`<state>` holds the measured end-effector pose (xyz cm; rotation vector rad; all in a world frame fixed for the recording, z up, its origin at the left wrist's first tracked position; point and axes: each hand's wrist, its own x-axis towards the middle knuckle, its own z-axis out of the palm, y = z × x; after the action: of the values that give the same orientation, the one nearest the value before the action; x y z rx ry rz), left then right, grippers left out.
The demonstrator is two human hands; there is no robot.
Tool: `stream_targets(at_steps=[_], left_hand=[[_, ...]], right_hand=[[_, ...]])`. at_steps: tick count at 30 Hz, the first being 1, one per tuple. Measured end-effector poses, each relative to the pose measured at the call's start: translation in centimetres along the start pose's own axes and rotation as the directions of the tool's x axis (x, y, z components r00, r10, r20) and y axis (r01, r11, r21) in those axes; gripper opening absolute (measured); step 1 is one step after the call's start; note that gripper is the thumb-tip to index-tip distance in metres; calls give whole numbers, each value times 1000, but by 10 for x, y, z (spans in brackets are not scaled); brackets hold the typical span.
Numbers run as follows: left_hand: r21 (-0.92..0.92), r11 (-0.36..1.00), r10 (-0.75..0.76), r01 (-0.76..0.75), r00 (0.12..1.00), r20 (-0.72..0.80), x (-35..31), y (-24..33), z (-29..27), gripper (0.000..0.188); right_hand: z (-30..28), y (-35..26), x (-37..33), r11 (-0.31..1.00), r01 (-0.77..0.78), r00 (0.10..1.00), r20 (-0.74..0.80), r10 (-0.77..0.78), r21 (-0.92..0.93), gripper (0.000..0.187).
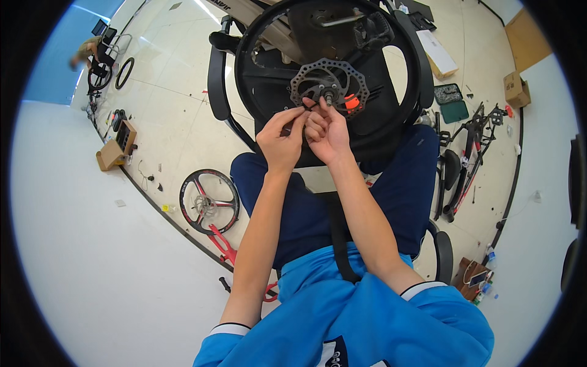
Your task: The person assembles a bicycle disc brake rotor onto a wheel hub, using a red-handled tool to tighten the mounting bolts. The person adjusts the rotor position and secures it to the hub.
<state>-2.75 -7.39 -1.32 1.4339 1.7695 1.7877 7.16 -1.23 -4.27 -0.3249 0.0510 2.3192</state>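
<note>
A black bicycle wheel (243, 67) rests on the seat of a black chair (299, 158) in front of me. On its hub sits a silver disc brake rotor (298, 79) with a wavy edge, and the threaded axle (329, 98) points up. My left hand (279, 137) pinches a small dark piece at the rotor's near edge; its kind is too small to tell. Close beside it, my right hand (329, 136) has its fingers curled and its fingertips at the same piece and the axle. An orange-handled tool (352, 104) with dark prongs shows behind the rotor.
A crank and pedal (372, 32) lie above the rotor. To the left, a spoked wheel (209, 202) and red frame part (222, 243) lie on the floor. At right are a green tray (454, 111) and bicycle frame (471, 153). Another person (90, 50) is at far left.
</note>
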Motion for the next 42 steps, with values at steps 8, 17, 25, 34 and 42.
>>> stream_targets(at_steps=[8,17,25,34,42], left_hand=[[-254,923,-354,290,897,-264,-32,-7,-31,10],[-411,728,-645,548,751,-141,-132,-46,-11,14],[67,973,-232,223,952,199,-139,-26,15,13],[18,955,-295,297,953,-70,-34,-74,50,10],[479,867,-301,139,912,280,30,-158,97,14]], right_hand=[[-19,-15,-56,972,-104,986,-152,73,-213,31],[-112,-24,-92,824,-213,869,-487,-85,-525,25],[-97,5,-78,625,-316,866,-486,-117,-714,31],[-118,-33,-104,767,-416,783,-621,29,-489,34],[-114,-27,-121,718,-497,761,-643,89,-488,36]])
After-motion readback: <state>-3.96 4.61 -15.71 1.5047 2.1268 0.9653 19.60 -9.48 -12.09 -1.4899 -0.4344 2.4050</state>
